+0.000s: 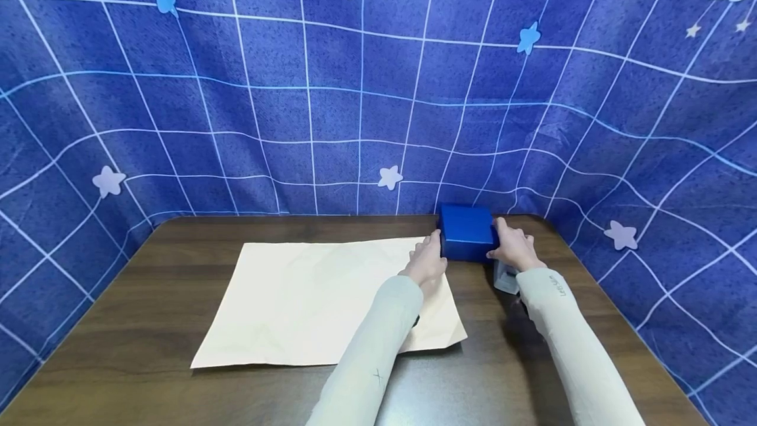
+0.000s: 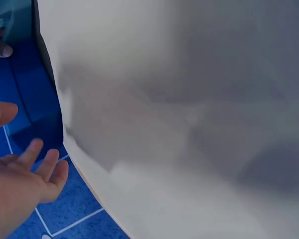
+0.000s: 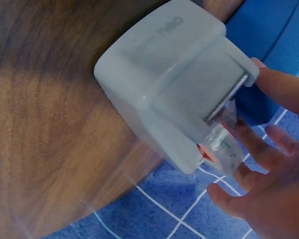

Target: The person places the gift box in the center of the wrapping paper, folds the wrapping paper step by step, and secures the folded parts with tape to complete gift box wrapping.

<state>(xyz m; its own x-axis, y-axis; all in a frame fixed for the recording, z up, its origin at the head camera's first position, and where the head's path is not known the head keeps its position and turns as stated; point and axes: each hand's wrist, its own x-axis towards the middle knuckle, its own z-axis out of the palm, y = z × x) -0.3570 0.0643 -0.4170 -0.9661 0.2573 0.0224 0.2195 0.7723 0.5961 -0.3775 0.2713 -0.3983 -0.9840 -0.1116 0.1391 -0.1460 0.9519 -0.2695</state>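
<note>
A blue box stands at the back right of the table, between my two hands. My left hand is at its left front corner, over the edge of the paper; in the left wrist view its fingers are spread and loosely bent beside the box. At the box's right side is my right hand, thumb toward the front corner. A grey tape dispenser with a roll of clear tape sits just in front of the right hand, whose fingers are relaxed and overlap the roll's edge in that view.
A large cream sheet of paper lies across the middle of the brown wooden table, its front right corner lifted slightly. Behind and on both sides hangs a blue curtain with white grid lines, stars and clouds.
</note>
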